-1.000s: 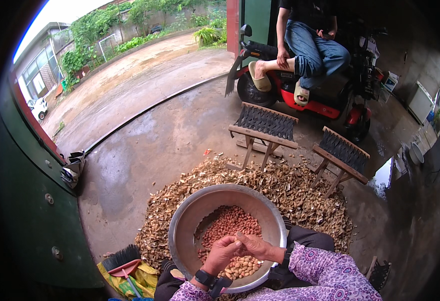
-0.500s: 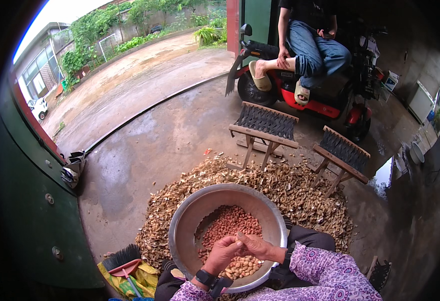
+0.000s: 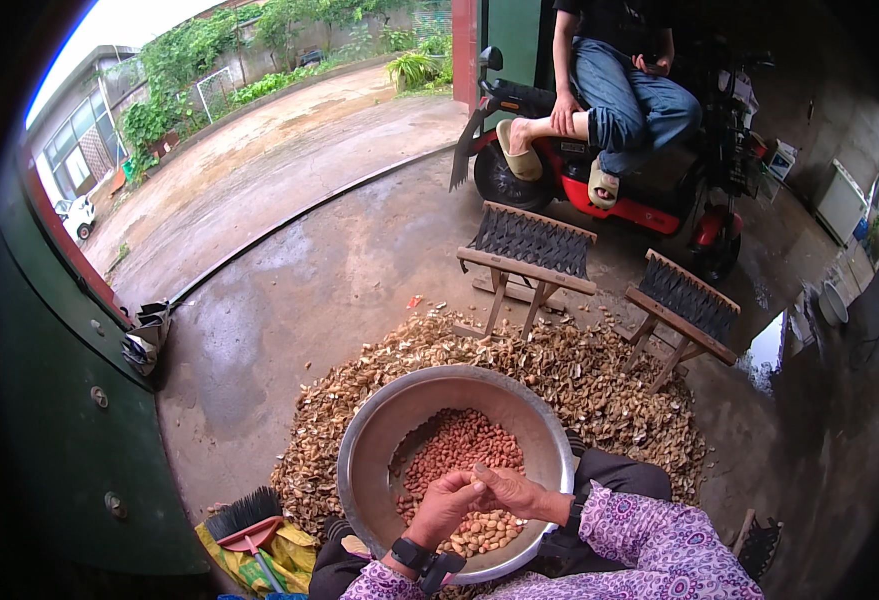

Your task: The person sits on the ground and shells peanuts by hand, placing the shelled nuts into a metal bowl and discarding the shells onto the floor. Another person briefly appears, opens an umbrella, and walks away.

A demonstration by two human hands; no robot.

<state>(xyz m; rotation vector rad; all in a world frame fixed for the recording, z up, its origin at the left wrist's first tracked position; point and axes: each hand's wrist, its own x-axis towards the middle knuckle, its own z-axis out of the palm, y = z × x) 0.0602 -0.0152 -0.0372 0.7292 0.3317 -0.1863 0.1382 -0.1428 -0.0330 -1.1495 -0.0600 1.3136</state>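
Observation:
A wide metal bowl (image 3: pixel 367 440) rests at my lap, holding reddish shelled peanuts (image 3: pixel 462 440) toward its far side and pale unshelled peanuts (image 3: pixel 486 533) toward its near side. Over the bowl, my left hand (image 3: pixel 443 507) and my right hand (image 3: pixel 517 492) meet at the fingertips. Both are closed in a pinch. Whatever is between the fingers is small and mostly hidden by them. Dark bands circle both wrists, below patterned purple sleeves.
Broken peanut shells (image 3: pixel 599 375) heap around the bowl. Beyond stand two woven folding stools (image 3: pixel 531 243) (image 3: pixel 686 300). A person (image 3: pixel 619 95) sits on a red scooter (image 3: pixel 649 212). A broom (image 3: pixel 249 530) lies on a yellow sack (image 3: pixel 294 562) at lower left, near a green door (image 3: pixel 59 400).

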